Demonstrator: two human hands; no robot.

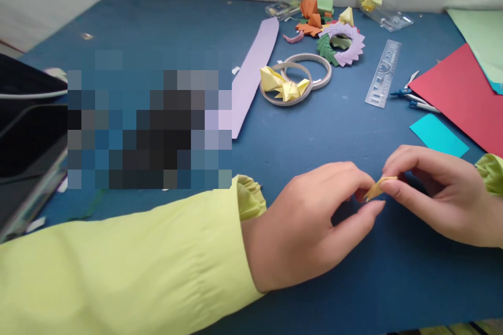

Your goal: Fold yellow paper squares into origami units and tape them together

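My left hand (314,220) and my right hand (440,193) meet low over the blue table (165,26) at the front right. Both pinch one small folded piece of yellow paper (378,187) between fingertips and thumbs. The paper is narrow and mostly hidden by my fingers. Light green sleeves cover both arms.
Behind lie two tape rolls (298,76) with yellow folded pieces, a lilac paper strip (251,76), a paper ring of lilac and green units (343,44), orange and green scraps, a clear ruler (384,74), a compass, red (459,91) and cyan sheets. A dark device sits at the left edge.
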